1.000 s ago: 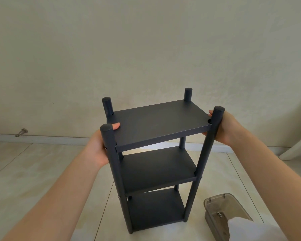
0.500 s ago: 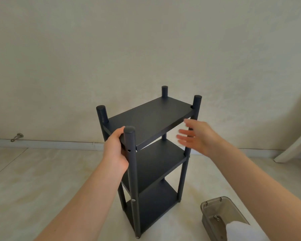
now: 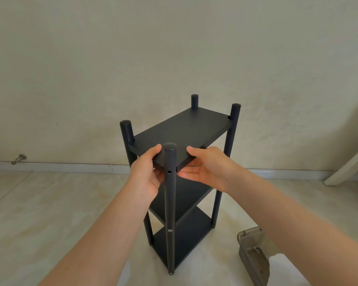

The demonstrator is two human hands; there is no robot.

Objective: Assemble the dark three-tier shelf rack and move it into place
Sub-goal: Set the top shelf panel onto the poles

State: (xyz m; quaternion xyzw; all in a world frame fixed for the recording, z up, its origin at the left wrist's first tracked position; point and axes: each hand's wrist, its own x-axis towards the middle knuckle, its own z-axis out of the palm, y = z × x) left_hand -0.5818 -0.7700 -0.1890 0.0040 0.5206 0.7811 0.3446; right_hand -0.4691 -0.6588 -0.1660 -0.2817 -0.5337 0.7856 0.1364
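In the head view, the rack [image 3: 184, 131] stood upright on the floor [image 3: 50, 213], a little short of the wall [image 3: 174, 48], with one corner turned toward you. Your left hand [image 3: 147, 174] and right hand [image 3: 207, 170] both had the top shelf [image 3: 194, 124] at that near corner, one on each side of the near post [image 3: 170, 203]. Each thumb lay on the board and the fingers were tucked beneath its edge, pinching it. I judged the rack stiff and probably light enough for two hands, but tall and narrow, so it would tip easily. The matte finish looked smooth, and the round posts offered little to stop a slipping palm. The hole [image 3: 169, 171] in the near post just under the top shelf looked open, while a screw head [image 3: 170, 230] showed lower down. That joint may not have been fastened, so lifting by the board alone seemed risky. You would have done better gripping two opposite posts under the top shelf. A box [image 3: 252, 261] holding screws [image 3: 256, 249] sat on the floor to your right, well apart from the rack.
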